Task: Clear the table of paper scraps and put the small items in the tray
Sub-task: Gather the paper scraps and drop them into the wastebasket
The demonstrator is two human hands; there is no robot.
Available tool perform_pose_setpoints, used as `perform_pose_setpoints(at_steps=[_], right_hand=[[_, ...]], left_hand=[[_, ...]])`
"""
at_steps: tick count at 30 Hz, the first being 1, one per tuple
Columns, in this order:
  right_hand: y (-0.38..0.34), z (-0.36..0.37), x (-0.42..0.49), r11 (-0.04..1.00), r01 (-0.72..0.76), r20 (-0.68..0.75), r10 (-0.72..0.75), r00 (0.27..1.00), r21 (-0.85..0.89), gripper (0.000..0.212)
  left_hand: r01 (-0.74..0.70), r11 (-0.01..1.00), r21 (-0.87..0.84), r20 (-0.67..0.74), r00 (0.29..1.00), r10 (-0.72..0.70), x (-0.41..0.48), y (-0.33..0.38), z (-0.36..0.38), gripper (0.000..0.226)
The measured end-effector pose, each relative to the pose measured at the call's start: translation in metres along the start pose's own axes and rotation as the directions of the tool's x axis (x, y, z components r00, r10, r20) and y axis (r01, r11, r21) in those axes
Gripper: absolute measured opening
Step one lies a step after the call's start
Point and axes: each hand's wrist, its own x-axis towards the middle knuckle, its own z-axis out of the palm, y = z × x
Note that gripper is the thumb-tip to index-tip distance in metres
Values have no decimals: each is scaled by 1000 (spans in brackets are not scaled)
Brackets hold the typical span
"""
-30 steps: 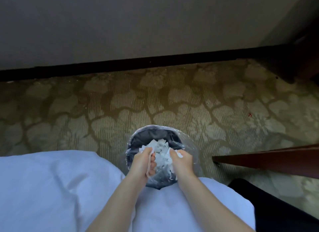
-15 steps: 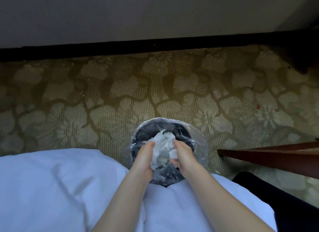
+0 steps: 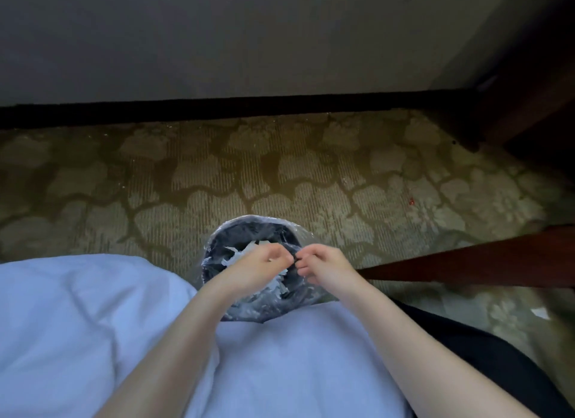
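- No legible text, label, brand, number or sign was recorded anywhere in the head view.
- Paper scraps (image 3: 242,254): plain white, and no print could be made out.
- Clear bin liner (image 3: 214,241): no marking was read.
- Patterned carpet (image 3: 342,174): only a leaf motif was noted, no lettering.

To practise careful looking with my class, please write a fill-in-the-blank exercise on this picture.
The left hand and right hand are over a round dark ___.
A clear plastic ___ lines it.
The paper scraps inside are ___.
One stray scrap lies on the patterned ___.
Answers: bin, bag, white, carpet.
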Motion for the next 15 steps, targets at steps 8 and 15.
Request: perform_pose_setpoints(at_steps=[8,15], right_hand=[[-48,-75,-117,849,310,104,-295,950,-427,13],[-75,-144,-255,658,369,51,-449,892,-656,18]], left_hand=[[-254,886,387,50,966,254,-74,81,11,29],[-450,698,557,107,872,477,-159,164,35,27]])
